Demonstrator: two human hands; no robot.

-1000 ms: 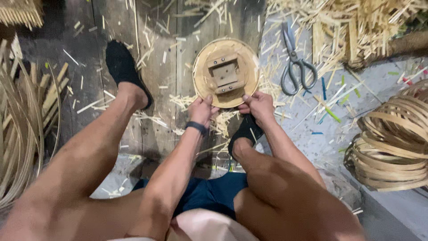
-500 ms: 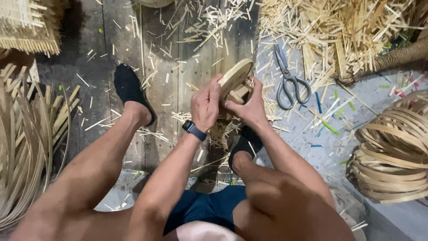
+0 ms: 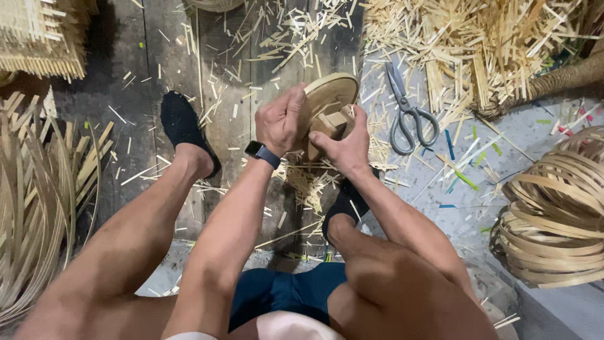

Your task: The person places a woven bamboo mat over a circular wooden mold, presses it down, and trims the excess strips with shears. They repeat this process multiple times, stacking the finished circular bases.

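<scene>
A round wooden disc with a square wooden block on its underside is held tilted above the plank floor, between my knees. My left hand, with a dark watch at the wrist, grips the disc's left edge. My right hand holds the block from below and to the right. Both hands are closed on the piece. Grey-handled scissors lie on the floor just right of my hands.
Cut bamboo slivers litter the floor, with a big heap at top right. Coiled bamboo strips sit at right, long bent strips at left, a woven mat top left. My feet in black shoes rest on the planks.
The disc lay flat, block side up, a second ago. Both hands have lifted and tilted it on edge, and my view has shifted slightly.
</scene>
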